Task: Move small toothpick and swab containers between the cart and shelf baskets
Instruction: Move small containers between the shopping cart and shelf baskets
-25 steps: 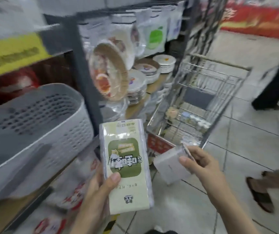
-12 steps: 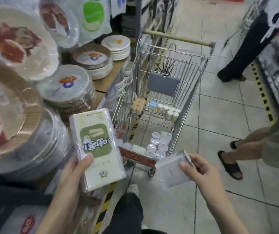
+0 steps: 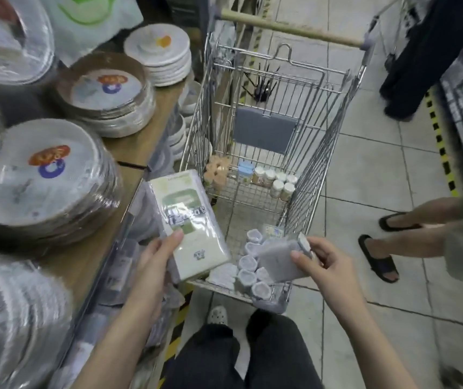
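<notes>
Wire mesh forms the shopping cart (image 3: 334,113), which stands on the tiled floor beside a wooden shelf (image 3: 151,136) stacked with wrapped plates (image 3: 42,175). The left hand (image 3: 151,265) grips a pale green and white pack (image 3: 189,223), thumb pressed on its front, holding it tilted over the near left corner of the cart. The right hand (image 3: 325,265) pinches a small clear box (image 3: 280,258) between thumb and fingers, just above the cart's near end. Directly below that box, a cluster of small round white containers (image 3: 248,269) sits on the cart floor against the near wall. At the far end of the cart floor stand several small jars (image 3: 276,179) with pale lids, beside a peach-coloured item whose kind is too blurred to tell. Another person's sandalled feet (image 3: 379,256) stand on the floor to the right of the cart.
</notes>
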The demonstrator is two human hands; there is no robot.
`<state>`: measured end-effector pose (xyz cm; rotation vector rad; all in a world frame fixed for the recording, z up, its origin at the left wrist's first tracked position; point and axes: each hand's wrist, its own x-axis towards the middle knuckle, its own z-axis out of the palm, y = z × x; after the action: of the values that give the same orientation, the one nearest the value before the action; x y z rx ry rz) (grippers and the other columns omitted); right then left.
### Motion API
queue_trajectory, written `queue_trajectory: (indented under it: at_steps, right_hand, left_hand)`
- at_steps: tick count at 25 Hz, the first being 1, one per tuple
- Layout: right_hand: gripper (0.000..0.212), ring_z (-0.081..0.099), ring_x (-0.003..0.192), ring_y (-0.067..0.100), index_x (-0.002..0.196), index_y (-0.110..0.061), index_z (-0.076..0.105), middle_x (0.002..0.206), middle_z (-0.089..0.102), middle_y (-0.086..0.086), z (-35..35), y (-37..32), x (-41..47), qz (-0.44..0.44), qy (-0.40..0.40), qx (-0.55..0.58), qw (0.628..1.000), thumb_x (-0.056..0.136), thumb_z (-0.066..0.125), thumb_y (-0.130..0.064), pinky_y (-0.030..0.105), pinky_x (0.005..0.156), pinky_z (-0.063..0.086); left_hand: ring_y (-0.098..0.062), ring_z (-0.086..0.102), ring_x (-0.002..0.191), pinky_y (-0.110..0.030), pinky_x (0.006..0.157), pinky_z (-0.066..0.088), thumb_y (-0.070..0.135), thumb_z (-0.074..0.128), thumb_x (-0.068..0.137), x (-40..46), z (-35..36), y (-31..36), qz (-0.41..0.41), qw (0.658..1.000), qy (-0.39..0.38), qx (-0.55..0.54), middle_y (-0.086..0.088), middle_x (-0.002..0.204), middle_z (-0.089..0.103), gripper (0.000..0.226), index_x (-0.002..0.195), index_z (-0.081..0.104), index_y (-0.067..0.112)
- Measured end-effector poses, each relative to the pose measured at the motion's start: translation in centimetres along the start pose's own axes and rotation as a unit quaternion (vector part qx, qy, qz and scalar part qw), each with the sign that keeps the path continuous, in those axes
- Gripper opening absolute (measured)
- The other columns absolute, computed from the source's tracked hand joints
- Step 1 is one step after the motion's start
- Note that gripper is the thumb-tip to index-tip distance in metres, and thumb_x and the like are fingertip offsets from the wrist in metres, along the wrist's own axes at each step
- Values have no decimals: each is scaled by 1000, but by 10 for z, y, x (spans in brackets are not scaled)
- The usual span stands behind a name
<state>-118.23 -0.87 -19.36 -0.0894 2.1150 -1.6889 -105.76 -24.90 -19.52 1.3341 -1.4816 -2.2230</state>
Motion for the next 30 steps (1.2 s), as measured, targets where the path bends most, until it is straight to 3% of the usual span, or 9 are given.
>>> queue_trajectory:
  at_steps: [2, 5, 8, 13, 17, 19, 21, 26, 30]
  right_hand:
    - [21, 64, 80, 0, 93, -20, 68, 85, 73, -9, 3, 5, 27, 5, -4, -22, 1000, 78, 74, -7, 15, 71, 50]
    - [23, 64, 89, 1, 100, -18, 69, 95, 72, -6, 3, 15, 68, 7, -30, -75, 997, 79, 74, -9, 15, 76, 49]
    - [25, 62, 93, -2, 103, -19, 68, 99, 70, -8, -3, 25, 106, 18, -62, -111, 992, 80, 73, -10, 10, 73, 47]
    - [30, 60, 103, 4, 109, -19, 67, 106, 69, -11, -8, 48, 149, 59, -83, -141, 985, 80, 74, -15, 18, 83, 47]
    - [28, 59, 99, -5, 100, -33, 66, 100, 69, -19, 3, 69, 166, 72, -104, -148, 981, 79, 74, -16, 22, 87, 47]
    - [27, 60, 100, -2, 102, -32, 67, 102, 69, -18, 9, 82, 171, 81, -113, -153, 978, 80, 74, -18, 26, 87, 50]
    - [26, 61, 100, 1, 104, -29, 68, 103, 70, -17, 17, 94, 175, 89, -115, -150, 978, 81, 73, -20, 28, 87, 51]
    - [23, 61, 92, -6, 97, -31, 67, 96, 69, -23, 34, 116, 186, 92, -111, -134, 980, 81, 72, -16, 11, 72, 49]
    - [23, 61, 91, -7, 101, -26, 68, 96, 70, -19, 39, 134, 188, 106, -95, -125, 982, 80, 74, -18, 13, 70, 49]
  left_hand:
    - [-35, 67, 95, -59, 90, 48, 61, 77, 55, 21, 11, -3, -20, 1000, 10, 10, -19, 101, 70, 74, 109, 62, 12]
    - [-25, 70, 84, -37, 68, 56, 41, 73, 72, 48, 28, -13, -45, 998, 31, 12, -10, 94, 73, 50, 108, 59, 9]
    - [-25, 70, 87, -44, 79, 55, 41, 71, 74, 76, 48, -23, -83, 994, 46, 52, -6, 94, 74, 48, 108, 58, 10]
    - [-24, 70, 81, -39, 71, 58, 31, 72, 79, 143, 65, -48, -107, 986, 68, 106, -8, 91, 72, 33, 100, 59, 10]
    - [-23, 70, 79, -47, 74, 58, 28, 71, 82, 209, 67, -76, -122, 970, 59, 202, -3, 83, 71, 20, 95, 62, 15]
    - [-24, 69, 80, -47, 73, 59, 28, 69, 85, 239, 65, -92, -119, 958, 52, 257, -2, 84, 69, 15, 89, 58, 19]
    - [-25, 69, 83, -45, 73, 59, 29, 67, 86, 264, 60, -105, -124, 941, 51, 309, -3, 90, 69, 20, 96, 57, 15]
    - [-27, 67, 84, -43, 75, 58, 23, 62, 90, 304, 45, -138, -125, 937, 36, 325, -8, 92, 66, 31, 116, 54, 8]
    - [-26, 65, 80, -37, 68, 57, 20, 56, 94, 326, 40, -156, -112, 936, 6, 333, -7, 90, 65, 31, 121, 53, 6]
